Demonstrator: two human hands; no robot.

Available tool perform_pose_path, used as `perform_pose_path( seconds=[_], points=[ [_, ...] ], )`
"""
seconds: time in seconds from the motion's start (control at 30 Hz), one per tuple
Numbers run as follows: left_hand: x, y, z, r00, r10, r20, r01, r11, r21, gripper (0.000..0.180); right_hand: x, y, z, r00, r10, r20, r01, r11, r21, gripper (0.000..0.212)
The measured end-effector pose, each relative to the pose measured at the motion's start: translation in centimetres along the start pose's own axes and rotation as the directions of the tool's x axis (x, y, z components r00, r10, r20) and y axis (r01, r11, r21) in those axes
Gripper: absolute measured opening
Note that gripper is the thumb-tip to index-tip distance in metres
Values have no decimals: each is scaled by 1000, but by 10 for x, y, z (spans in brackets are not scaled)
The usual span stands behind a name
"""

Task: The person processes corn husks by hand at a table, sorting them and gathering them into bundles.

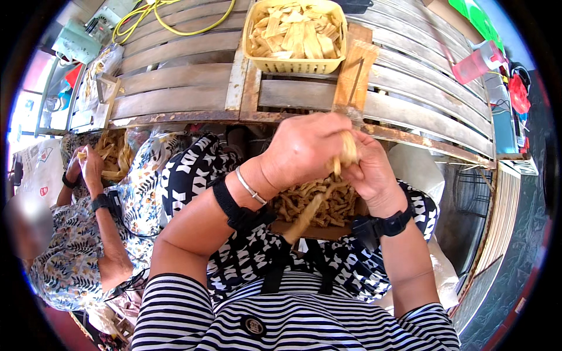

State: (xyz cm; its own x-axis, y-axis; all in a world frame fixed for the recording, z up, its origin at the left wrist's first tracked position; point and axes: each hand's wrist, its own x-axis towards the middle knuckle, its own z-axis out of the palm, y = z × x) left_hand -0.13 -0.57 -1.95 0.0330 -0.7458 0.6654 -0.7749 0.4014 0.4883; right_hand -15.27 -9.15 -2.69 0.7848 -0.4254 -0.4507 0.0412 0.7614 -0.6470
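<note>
In front of my lap, above a cardboard box (pixel 319 231), my two hands are close together. A pale yellow, root-like strip (pixel 346 150) is pinched between the fingers of my left hand (pixel 307 146) and my right hand (pixel 373 172). Its exact kind cannot be made out, and part of it is hidden by the fingers. Below hangs a longer tan piece (pixel 305 219), blurred by motion; whether it is joined to the strip is unclear. Many brown, twisted, root-like sticks (pixel 287 203) fill the box.
On the slatted wooden table (pixel 175 89) stands a yellow plastic basket (pixel 294 64) heaped with flat pale strips (pixel 293 35). A wooden block (pixel 354 67) lies beside it. A pink bottle (pixel 477 63) and yellow hose (pixel 187 32) are farther out. At left, a co-worker's hands (pixel 88 169) hold a small piece.
</note>
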Motion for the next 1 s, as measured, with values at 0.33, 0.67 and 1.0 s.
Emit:
perform_pose_path(
  seconds=[0.33,0.67,1.0],
  points=[
    [-7,-3,4,881,-346,322,379,924,-45,9,-8,4,4,791,-538,292,351,8,-936,25],
    [17,15,-36,686,-612,394,578,129,-806,13,-17,-10,3,988,-87,130,115,967,-227,39],
    [13,6,-30,544,-552,632,765,16,-644,32,-8,-8,8,993,-94,-65,66,939,-339,31]
  ],
)
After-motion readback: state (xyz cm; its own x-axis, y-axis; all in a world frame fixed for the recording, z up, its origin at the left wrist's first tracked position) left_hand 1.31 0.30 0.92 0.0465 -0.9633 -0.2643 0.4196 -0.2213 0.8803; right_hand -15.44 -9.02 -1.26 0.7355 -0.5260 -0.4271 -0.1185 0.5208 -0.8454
